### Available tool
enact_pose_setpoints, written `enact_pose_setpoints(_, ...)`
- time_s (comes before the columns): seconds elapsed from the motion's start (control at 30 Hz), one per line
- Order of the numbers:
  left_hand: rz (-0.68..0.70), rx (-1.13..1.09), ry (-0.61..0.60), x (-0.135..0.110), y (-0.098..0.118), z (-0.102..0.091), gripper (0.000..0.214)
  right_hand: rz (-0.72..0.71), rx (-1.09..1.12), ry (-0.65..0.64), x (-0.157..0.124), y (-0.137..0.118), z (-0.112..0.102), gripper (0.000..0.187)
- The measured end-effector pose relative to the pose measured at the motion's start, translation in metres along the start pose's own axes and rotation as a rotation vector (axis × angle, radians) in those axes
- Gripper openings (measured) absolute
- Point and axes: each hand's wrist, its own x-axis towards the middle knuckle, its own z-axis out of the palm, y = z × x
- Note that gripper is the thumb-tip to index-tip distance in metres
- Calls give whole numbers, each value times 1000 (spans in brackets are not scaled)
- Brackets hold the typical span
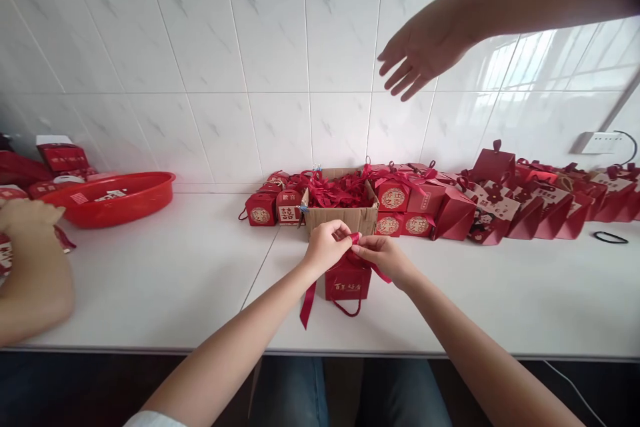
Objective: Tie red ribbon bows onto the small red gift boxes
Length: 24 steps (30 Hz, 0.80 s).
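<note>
A small red gift box with gold characters stands on the white table in front of me, a red cord handle drooping from its near side. Above its top, my left hand pinches a red ribbon between thumb and fingers. One ribbon tail hangs to the left of the box. My right hand pinches the same ribbon from the other side, and another piece slants down below its fingers. The two hands almost meet over the box, hiding much of its top.
Behind the gift box sits a cardboard box full of red ribbons. Finished-looking red boxes line the wall. A red basin stands left. Another person's arm rests at the left edge; another person's hand reaches in at upper right.
</note>
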Motion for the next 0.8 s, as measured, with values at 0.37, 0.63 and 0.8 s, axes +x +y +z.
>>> enact_pose_setpoints(0.37,39,81,-210,-3,-16,-47,38,-81,-77,25,6,18,0,36)
enact_pose_setpoints(0.63,-321,15,-246,-13,-39,-41,44,-90,-89,-82,4,10,-6,32)
enact_pose_setpoints(0.8,-444,-268,-355,-13,-37,-33,44,-103,-137,-66,5,6,-5,31)
